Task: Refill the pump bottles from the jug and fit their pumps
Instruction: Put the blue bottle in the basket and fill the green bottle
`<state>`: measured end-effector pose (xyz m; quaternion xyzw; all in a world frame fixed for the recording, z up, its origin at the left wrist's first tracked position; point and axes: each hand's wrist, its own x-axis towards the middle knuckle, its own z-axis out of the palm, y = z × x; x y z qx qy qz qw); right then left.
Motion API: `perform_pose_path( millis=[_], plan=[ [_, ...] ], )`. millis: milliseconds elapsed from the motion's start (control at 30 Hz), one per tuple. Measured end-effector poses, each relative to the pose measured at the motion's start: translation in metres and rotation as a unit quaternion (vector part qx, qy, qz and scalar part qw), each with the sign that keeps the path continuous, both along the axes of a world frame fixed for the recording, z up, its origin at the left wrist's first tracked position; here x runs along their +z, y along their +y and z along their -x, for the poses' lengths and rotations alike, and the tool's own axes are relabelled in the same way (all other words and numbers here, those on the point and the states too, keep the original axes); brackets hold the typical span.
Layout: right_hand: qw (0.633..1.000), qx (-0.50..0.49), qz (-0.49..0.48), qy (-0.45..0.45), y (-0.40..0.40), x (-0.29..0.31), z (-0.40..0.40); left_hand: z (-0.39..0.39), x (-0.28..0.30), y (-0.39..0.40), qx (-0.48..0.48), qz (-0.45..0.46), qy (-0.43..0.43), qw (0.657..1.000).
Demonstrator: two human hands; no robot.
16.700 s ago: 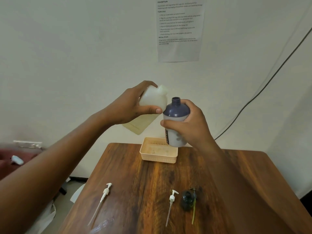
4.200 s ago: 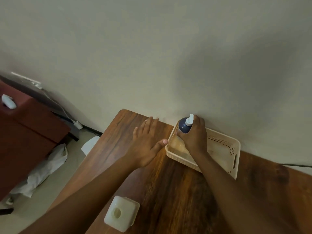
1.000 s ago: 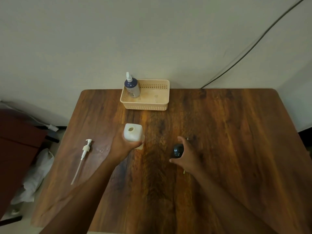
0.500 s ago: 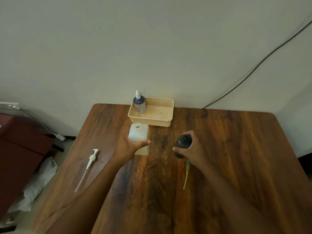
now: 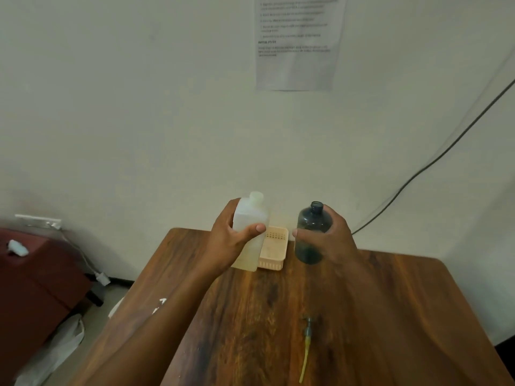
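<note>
A person lifts jug and bottle above a wooden table point(image 5: 348, 316).

The left hand point(image 5: 225, 240) grips the white jug point(image 5: 249, 218); the right hand point(image 5: 331, 238) clasps the uncapped dark bottle point(image 5: 310, 227); 1 pump point(image 5: 306, 346) lies below.

From my remote seat, the one bearer of text I can find is a white printed paper sheet point(image 5: 298, 43) taped to the pale wall. Its bold heading reads "INITIAL STATE"; the numbered lines above it and the small paragraph beneath are too blurred for me to read. I can make out no label or brand on the translucent white plastic jug point(image 5: 249, 232) or the dark blue-grey plastic bottle point(image 5: 310, 232).
</note>
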<state>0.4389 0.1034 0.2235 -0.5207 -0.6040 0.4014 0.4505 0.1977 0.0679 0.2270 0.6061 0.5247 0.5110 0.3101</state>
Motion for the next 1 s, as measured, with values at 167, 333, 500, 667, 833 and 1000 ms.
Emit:
perform_pose_path(
  millis=[167,333,500,667,833,1000],
  plan=[
    [0.999,0.005,-0.024,0.024,-0.007,0.050,-0.003,-0.008,0.055,0.000,-0.005,-0.056,0.031,0.998],
    [0.999,0.017,-0.035,0.009,-0.014,0.078,-0.010,-0.013,0.091,-0.004,-0.020,-0.086,0.071,0.994],
    [0.999,0.026,-0.030,-0.014,-0.018,0.091,-0.014,-0.021,0.117,-0.006,-0.063,-0.106,0.128,0.984],
    [0.998,0.041,-0.029,-0.046,-0.020,0.097,-0.019,-0.021,0.137,-0.003,-0.117,-0.114,0.198,0.967],
    [0.997,0.053,-0.034,-0.047,-0.023,0.100,-0.023,-0.023,0.153,-0.001,-0.145,-0.123,0.245,0.951],
    [0.997,0.051,-0.042,-0.047,-0.025,0.106,-0.024,-0.025,0.160,0.000,-0.159,-0.127,0.272,0.940]
  ],
)
